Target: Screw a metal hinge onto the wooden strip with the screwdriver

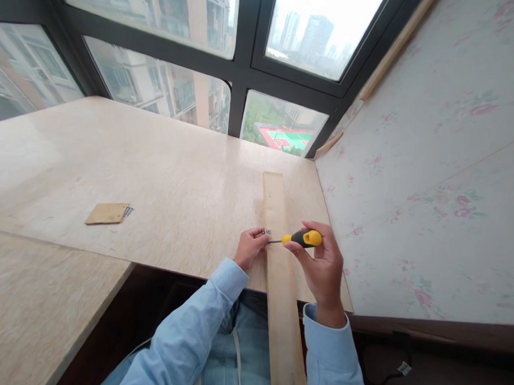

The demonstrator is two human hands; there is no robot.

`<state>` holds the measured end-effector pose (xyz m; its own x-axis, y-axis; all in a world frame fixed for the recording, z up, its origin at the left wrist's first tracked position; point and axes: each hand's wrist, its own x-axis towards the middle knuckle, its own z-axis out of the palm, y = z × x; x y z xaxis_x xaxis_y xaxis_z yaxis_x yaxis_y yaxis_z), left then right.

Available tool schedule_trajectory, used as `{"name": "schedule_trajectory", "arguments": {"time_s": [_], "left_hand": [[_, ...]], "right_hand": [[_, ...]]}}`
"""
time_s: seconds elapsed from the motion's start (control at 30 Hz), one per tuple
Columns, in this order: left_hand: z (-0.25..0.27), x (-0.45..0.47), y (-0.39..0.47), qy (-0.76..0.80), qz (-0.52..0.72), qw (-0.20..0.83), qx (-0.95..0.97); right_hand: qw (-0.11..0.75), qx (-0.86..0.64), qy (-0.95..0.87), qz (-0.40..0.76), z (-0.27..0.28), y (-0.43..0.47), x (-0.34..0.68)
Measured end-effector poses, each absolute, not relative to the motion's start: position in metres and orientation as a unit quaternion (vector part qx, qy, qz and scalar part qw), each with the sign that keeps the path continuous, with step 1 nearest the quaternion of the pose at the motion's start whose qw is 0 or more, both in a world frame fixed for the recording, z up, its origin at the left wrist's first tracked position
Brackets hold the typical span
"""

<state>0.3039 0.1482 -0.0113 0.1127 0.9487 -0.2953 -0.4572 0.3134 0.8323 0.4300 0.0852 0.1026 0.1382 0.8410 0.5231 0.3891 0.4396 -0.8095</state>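
My right hand (324, 266) is closed around the yellow and black handle of a screwdriver (301, 238). The shaft points left, and its tip ends at my left fingertips. My left hand (250, 247) pinches a small metal bracket (267, 232) at the left edge of a long wooden board (278, 275). The exact shape of that metal piece is partly covered by my fingers. The board lies lengthwise on the stone-patterned counter, and its near end sticks out past the counter's edge over my lap.
On the counter (175, 170) to the left lies a small wooden plate (106, 213) with several screws (128, 211) beside its right end. A wallpapered wall (414, 185) rises close on my right. Dark-framed windows stand behind the counter. A dark cable (385, 380) hangs low at right.
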Motion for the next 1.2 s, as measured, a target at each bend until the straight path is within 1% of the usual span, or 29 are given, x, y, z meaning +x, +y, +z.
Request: {"name": "schedule_trajectory", "arguments": {"time_s": [0.07,0.1,0.13,0.23,0.3,0.37,0.43,0.5,0.63,0.7,0.77,0.93,1.03,1.1,1.2], "left_hand": [[-0.011,0.303,0.148,0.433,0.509,0.684,0.293],[-0.011,0.303,0.147,0.436,0.508,0.681,0.297],[-0.011,0.303,0.147,0.437,0.508,0.679,0.3],[-0.013,0.304,0.148,0.432,0.509,0.678,0.307],[-0.014,0.305,0.149,0.432,0.511,0.677,0.307],[-0.014,0.305,0.149,0.435,0.512,0.675,0.304],[-0.013,0.305,0.149,0.434,0.512,0.678,0.299],[-0.012,0.304,0.149,0.433,0.51,0.684,0.292],[-0.012,0.304,0.148,0.429,0.511,0.685,0.293],[-0.013,0.303,0.147,0.43,0.507,0.685,0.296],[-0.014,0.303,0.147,0.429,0.503,0.689,0.298],[-0.016,0.303,0.149,0.431,0.499,0.69,0.297],[-0.016,0.304,0.15,0.435,0.502,0.686,0.298],[-0.014,0.304,0.149,0.437,0.504,0.684,0.297],[-0.011,0.304,0.148,0.439,0.505,0.684,0.291]], "right_hand": [[0.575,-0.524,-0.615,0.125,0.1,0.09,0.428],[0.577,-0.527,-0.611,0.123,0.099,0.092,0.427],[0.584,-0.519,-0.608,0.144,0.099,0.092,0.426],[0.602,-0.448,-0.605,0.264,0.103,0.087,0.424],[0.6,-0.403,-0.609,0.327,0.106,0.081,0.425],[0.582,-0.39,-0.615,0.362,0.108,0.075,0.428],[0.561,-0.405,-0.619,0.371,0.108,0.073,0.431],[0.555,-0.434,-0.623,0.341,0.105,0.075,0.432],[0.585,-0.502,-0.613,0.172,0.096,0.089,0.43],[0.597,-0.522,-0.596,0.128,0.093,0.095,0.428],[0.603,-0.518,-0.585,0.158,0.091,0.095,0.427],[0.594,-0.425,-0.594,0.337,0.098,0.079,0.43],[0.57,-0.417,-0.602,0.373,0.101,0.073,0.434],[0.561,-0.445,-0.609,0.341,0.1,0.076,0.435],[0.558,-0.514,-0.621,0.197,0.098,0.088,0.434]]}}
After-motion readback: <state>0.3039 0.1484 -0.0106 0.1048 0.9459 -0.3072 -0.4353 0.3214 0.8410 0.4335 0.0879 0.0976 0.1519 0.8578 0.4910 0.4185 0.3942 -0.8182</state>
